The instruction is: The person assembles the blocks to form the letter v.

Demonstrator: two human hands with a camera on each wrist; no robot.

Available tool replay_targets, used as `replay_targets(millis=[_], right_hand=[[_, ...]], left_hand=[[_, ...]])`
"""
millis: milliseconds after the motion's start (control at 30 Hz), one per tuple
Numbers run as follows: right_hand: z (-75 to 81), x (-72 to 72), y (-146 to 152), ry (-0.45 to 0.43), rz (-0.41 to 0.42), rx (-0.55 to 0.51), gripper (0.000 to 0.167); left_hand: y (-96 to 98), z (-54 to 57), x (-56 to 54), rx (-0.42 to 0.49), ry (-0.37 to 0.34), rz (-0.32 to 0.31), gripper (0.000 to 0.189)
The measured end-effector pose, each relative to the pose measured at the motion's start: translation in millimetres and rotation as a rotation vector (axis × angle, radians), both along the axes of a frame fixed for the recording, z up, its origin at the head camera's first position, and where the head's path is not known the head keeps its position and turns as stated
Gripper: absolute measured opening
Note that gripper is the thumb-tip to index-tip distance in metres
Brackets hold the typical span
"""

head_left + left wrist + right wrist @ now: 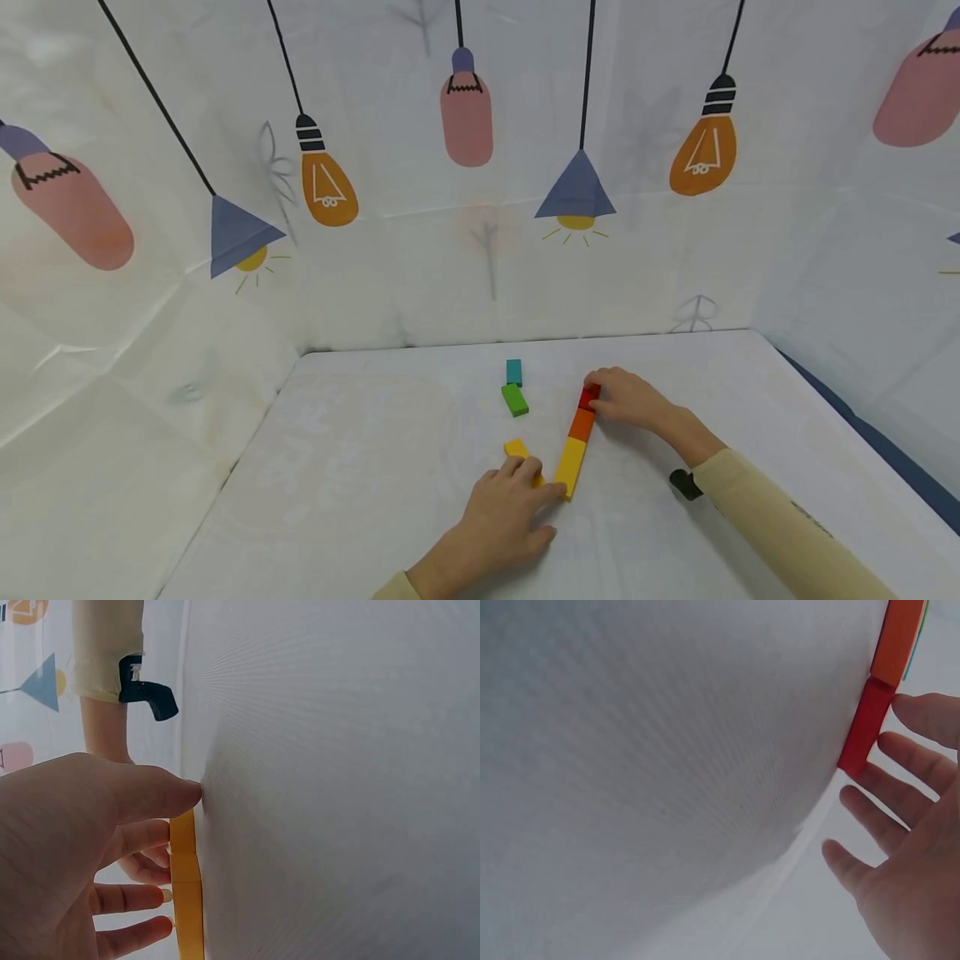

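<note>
The person wears a long, pale yellowish-beige right sleeve with a black bracket at its cuff. From the left wrist, this bracket looks smooth and bent, with a rounded end and a small pale fitting on its sleeve side. Farther up the arm from the bracket runs a small dark marking, too small to read. Beyond the bracket, the right hand is bare. Well left of the bracket, the left sleeve is similarly beige.

The head view overlooks the table that 2 close, sideways wrist views share.
</note>
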State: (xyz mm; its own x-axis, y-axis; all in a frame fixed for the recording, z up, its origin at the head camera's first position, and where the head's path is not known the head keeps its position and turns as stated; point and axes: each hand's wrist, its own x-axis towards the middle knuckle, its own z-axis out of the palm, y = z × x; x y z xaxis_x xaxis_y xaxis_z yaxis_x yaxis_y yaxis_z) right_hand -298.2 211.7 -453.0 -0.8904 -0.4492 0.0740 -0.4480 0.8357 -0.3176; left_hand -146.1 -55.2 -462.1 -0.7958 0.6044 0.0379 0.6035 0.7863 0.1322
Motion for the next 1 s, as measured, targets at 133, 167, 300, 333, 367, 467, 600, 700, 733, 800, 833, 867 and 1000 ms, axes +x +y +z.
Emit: replay_targets(millis=[133,167,300,333,367,467,600,700,733,800,833,867,1000], right_hand=[[-1.2,1.2,0.9,0.014,0.006,-0.008,0.023],[-1.3,1.7,1.2,0.018,0.008,-0.009,0.023],[-0.7,4.3,2.1,0.042,0.021,-0.01,0.022],[-0.3,5.0,2.3,0.049,0.026,-0.009,0.022],[0.1,5.8,2.3,0.054,0.029,-0.012,0.022],[0.3,6.6,2.4,0.065,0.034,-0.014,0.022],[-1.7,6.7,2.2,0.067,0.027,-0.022,0.023],[-3.2,7.2,2.0,0.075,0.025,-0.028,0.023],[-3.4,7.6,1.9,0.078,0.025,-0.028,0.023],[-3.7,8.3,2.2,0.086,0.031,-0.028,0.024],[-3.7,8.7,2.1,0.089,0.032,-0.029,0.024],[-3.8,9.1,2.2,0.087,0.027,-0.031,0.024],[-4.0,10.1,1.4,0.085,0.024,-0.035,0.024]], left_hand=[[0.4,-0.3,0.2,-0.002,0.004,0.002,0.044],[0.5,-0.3,0.2,-0.003,0.004,0.002,0.044],[0.5,0.4,0.1,-0.007,0.002,0.0,0.044],[0.4,0.5,0.0,-0.007,0.002,0.0,0.044],[0.4,0.6,0.0,-0.007,0.002,-0.002,0.044],[0.3,0.8,0.1,-0.006,0.011,-0.005,0.044],[0.3,0.8,0.6,-0.005,0.019,-0.008,0.044],[0.3,1.1,0.4,-0.007,0.014,-0.006,0.044],[0.3,1.1,0.3,-0.008,0.011,-0.004,0.044],[0.2,0.9,-0.1,-0.011,0.008,-0.002,0.044],[0.2,0.6,-0.2,-0.012,0.007,-0.001,0.044],[0.2,0.4,-0.4,-0.012,0.007,-0.001,0.044],[0.2,-0.4,-0.7,-0.011,0.006,-0.003,0.044]])
